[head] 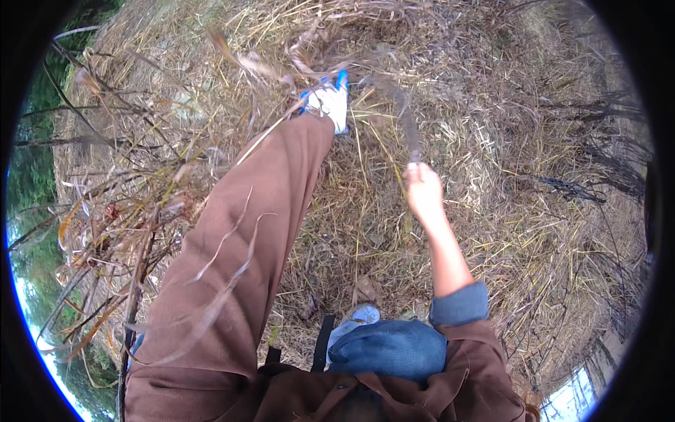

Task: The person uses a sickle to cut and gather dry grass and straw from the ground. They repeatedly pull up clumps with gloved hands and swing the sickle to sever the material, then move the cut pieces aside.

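My left hand point(328, 105), in a white and blue work glove, reaches out ahead over the ground at the end of a brown sleeve. Its fingers are closed around some dry grass stalks point(269, 136), whose far ends are blurred. My bare right hand point(423, 192) grips a sickle point(406, 118) by its lower end, to the right of the glove. The sickle's dark blade points away from me and curves toward the gloved hand. Motion blurs its tip, so I cannot tell whether it touches the stalks.
Cut dry grass point(369, 227) covers the ground. Tall dry stems with withered leaves point(126, 221) stand close on the left, some crossing before my sleeve. Dark thin twigs point(606, 153) spread at the right. My jeans-clad knee point(390, 348) and a pale shoe point(365, 315) are below.
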Demonstrator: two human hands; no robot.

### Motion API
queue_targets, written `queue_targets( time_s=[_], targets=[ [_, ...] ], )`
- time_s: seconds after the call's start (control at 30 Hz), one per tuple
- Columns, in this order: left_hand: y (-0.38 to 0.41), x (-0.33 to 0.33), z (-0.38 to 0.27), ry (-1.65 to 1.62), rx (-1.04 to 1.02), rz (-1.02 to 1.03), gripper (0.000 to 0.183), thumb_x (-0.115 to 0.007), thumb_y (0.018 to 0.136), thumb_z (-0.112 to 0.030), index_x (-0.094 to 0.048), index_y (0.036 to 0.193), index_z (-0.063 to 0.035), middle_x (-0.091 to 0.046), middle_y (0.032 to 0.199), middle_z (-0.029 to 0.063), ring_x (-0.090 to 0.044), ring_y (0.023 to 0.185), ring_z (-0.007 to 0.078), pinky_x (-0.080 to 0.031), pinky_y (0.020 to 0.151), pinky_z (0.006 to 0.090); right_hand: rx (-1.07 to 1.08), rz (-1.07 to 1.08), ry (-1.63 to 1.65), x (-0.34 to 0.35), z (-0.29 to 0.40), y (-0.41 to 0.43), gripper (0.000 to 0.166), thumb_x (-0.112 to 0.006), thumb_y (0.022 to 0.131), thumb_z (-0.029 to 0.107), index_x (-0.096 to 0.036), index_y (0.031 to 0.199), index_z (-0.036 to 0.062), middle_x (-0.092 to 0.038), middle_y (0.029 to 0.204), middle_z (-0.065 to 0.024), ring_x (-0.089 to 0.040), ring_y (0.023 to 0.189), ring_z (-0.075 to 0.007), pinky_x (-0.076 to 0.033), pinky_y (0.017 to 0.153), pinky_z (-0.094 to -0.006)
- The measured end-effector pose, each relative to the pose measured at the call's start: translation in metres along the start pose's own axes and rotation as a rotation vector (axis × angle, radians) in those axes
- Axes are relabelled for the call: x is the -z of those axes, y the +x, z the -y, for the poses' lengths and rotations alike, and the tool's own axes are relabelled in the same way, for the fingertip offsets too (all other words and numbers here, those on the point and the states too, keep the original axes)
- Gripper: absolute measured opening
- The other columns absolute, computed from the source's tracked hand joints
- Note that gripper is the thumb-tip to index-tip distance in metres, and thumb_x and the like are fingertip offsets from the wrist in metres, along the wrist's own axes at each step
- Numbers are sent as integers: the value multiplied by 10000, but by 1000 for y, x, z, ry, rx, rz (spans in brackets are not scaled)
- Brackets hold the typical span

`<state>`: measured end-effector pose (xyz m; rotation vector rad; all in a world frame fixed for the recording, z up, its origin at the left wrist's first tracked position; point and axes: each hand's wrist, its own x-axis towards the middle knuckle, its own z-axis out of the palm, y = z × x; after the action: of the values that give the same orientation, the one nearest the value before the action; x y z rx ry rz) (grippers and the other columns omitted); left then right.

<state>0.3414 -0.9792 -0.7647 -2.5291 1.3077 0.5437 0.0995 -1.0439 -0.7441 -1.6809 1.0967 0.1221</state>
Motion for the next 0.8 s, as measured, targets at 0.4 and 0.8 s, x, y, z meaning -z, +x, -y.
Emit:
queue_targets(
  time_s=[0.4,0.8],
  targets=[
    [-49,24,-36,276,-474,142,153,-558,733,-131,-694,776,-76,-670,775,141,-656,721,305,-521,637,393,-56,1,-460,-11,-39,-83,285,-383,930,238,-517,988,-7,-608,724,-255,-618,687,-415,-504,642,-491],
    [-222,3,-33,410,-892,299,60,-588,638,-115,-631,598,-106,-605,553,82,-626,551,229,-486,460,384,141,-194,-278,17,-69,-64,342,-394,948,299,-541,873,0,-593,696,-232,-600,679,-403,-467,635,-468]
  ],
)
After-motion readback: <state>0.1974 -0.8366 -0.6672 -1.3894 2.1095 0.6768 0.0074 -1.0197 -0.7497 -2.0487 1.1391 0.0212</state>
